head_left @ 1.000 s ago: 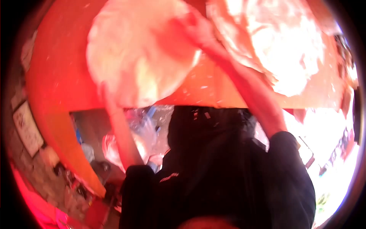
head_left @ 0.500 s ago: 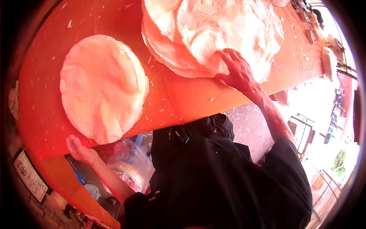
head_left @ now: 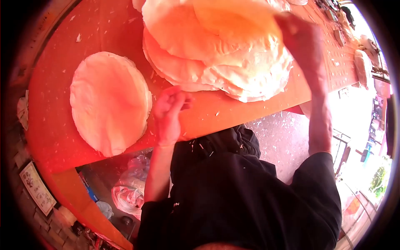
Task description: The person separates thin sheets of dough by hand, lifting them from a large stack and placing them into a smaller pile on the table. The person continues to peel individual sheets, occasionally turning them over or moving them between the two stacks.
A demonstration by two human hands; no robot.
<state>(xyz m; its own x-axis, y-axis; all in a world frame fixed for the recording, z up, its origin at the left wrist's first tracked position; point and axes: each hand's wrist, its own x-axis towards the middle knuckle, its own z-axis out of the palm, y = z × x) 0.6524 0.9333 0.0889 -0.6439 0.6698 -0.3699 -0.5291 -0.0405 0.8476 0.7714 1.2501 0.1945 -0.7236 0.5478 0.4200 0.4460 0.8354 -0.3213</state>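
A stack of large, thin, pale round flatbreads [head_left: 179,58] lies on the orange-red table, its layers overlapping unevenly. My right hand [head_left: 302,41] is closed on the edge of the top flatbread [head_left: 237,18], which is raised and looks translucent in the light. Motion blurs the fingertips there. In front of the stack is my left hand [head_left: 170,110], empty, its fingers loosely bent and the thumb apart. A smaller, neater pile of round flatbreads [head_left: 110,104] lies to its left.
The table [head_left: 200,110] is scattered with pale flakes. Below its front edge sits a clear plastic bag [head_left: 131,183]. A framed picture with writing [head_left: 37,187] is at the lower left. Small items [head_left: 338,36] line the far right edge.
My right hand has moved up and right, lifting the top flatbread's edge. My left hand has come from the smaller pile's near edge to the front of the big stack.
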